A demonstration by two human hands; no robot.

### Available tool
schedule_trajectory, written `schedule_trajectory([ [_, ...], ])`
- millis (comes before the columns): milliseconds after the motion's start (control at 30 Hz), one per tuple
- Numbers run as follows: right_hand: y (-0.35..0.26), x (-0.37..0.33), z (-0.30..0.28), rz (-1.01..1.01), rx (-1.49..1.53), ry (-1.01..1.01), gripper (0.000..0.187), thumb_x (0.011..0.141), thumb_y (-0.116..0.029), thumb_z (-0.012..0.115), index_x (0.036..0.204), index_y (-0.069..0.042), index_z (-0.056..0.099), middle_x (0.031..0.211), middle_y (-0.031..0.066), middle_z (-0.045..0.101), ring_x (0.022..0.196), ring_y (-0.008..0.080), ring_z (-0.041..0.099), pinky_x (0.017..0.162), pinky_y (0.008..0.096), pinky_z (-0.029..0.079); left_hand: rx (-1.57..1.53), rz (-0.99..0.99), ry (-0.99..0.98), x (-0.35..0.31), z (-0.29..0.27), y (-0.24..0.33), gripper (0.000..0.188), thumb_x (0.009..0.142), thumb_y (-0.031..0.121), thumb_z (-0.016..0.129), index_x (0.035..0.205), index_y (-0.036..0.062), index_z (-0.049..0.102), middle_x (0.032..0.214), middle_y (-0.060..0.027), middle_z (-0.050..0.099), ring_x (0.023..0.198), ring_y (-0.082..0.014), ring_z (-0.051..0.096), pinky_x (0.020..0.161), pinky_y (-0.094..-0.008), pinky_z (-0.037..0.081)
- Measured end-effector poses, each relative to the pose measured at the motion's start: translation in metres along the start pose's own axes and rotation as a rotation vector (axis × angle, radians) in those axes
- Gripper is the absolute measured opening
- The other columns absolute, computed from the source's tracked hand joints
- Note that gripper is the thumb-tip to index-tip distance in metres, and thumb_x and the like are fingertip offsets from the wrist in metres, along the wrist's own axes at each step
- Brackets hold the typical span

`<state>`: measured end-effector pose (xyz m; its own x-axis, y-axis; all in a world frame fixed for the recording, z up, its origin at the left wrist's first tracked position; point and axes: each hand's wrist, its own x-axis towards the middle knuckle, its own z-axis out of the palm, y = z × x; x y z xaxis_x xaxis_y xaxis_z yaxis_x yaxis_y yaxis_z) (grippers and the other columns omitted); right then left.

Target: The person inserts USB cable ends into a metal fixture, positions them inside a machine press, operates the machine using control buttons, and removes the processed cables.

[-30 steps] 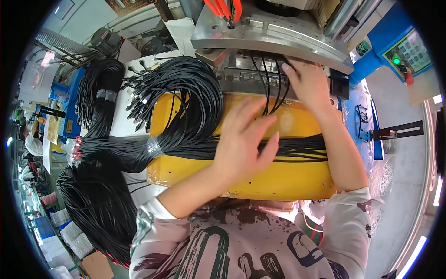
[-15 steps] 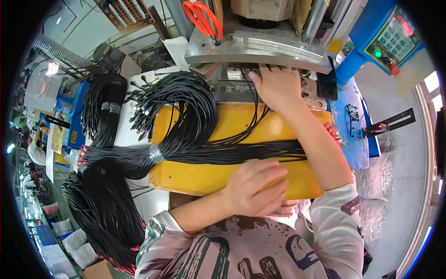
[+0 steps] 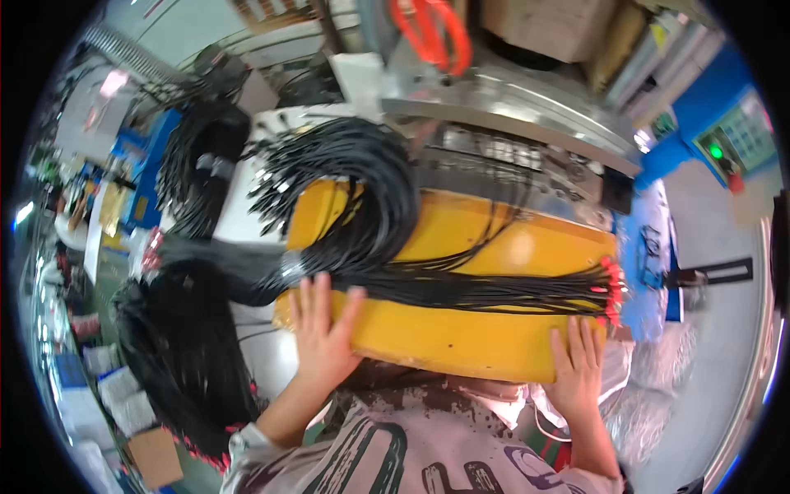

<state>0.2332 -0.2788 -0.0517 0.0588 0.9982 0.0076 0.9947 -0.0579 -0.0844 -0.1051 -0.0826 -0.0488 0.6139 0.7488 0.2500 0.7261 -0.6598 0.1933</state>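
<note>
My left hand [image 3: 323, 339] lies with fingers spread on the front left of a yellow board [image 3: 461, 346], its fingertips close to a tied bundle of black cables [image 3: 362, 222]. At the board's front right corner rests my right hand [image 3: 578, 366], fingers stretched out and holding nothing. Straight cables from the bundle run across the board to red ends [image 3: 611, 290] at its right edge. A few other cables curve up into a metal mould [image 3: 502, 152] beneath the press plate [image 3: 527, 111].
More black cable bundles hang at the left, one with red ends [image 3: 185, 354] and one taped [image 3: 202, 165]. Orange-red looped tubing [image 3: 436, 37] hangs by the press. A blue control box [image 3: 732, 136] with a green light stands at the right, near a black bracket [image 3: 712, 274].
My right hand has withdrawn from the mould to the board's front right corner. My left hand has moved left onto the board. The red cable ends are uncovered, and the whole view has shifted.
</note>
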Motion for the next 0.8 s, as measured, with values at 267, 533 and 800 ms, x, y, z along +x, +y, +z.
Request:
schedule_trajectory([
  [267, -0.012, -0.011, 0.001, 0.092, -0.112, 0.129, 0.062, 0.077, -0.018, 0.071, 0.137, -0.007, 0.057, 0.149, 0.0217, 0.048, 0.139, 0.0438, 0.043, 0.118, 0.0554, 0.029, 0.067, -0.060, 0.048, -0.014, 0.000, -0.011, 0.084, 0.067, 0.035, 0.085, 0.145, 0.0257, 0.056, 0.159, -0.0264, 0.032, 0.142, -0.0501, 0.038, 0.113, -0.0645, 0.028],
  [533, -0.021, -0.006, -0.005, 0.110, -0.088, 0.090, 0.062, 0.087, -0.030, 0.061, 0.141, -0.001, 0.054, 0.154, 0.0237, 0.043, 0.144, 0.0422, 0.037, 0.121, 0.0551, 0.024, 0.003, -0.070, 0.109, -0.022, 0.006, -0.012, 0.084, 0.068, 0.022, 0.083, 0.147, 0.0267, 0.054, 0.159, -0.0241, 0.034, 0.139, -0.0481, 0.043, 0.112, -0.0619, 0.033],
  [800, -0.026, -0.006, -0.010, 0.148, -0.086, 0.119, 0.063, 0.086, -0.030, 0.062, 0.142, -0.002, 0.053, 0.152, 0.0234, 0.045, 0.142, 0.0426, 0.040, 0.120, 0.0535, 0.026, 0.012, -0.016, 0.056, -0.009, -0.003, 0.004, 0.088, 0.064, 0.024, 0.087, 0.146, 0.0254, 0.055, 0.159, -0.0272, 0.032, 0.141, -0.0489, 0.039, 0.112, -0.0607, 0.033],
])
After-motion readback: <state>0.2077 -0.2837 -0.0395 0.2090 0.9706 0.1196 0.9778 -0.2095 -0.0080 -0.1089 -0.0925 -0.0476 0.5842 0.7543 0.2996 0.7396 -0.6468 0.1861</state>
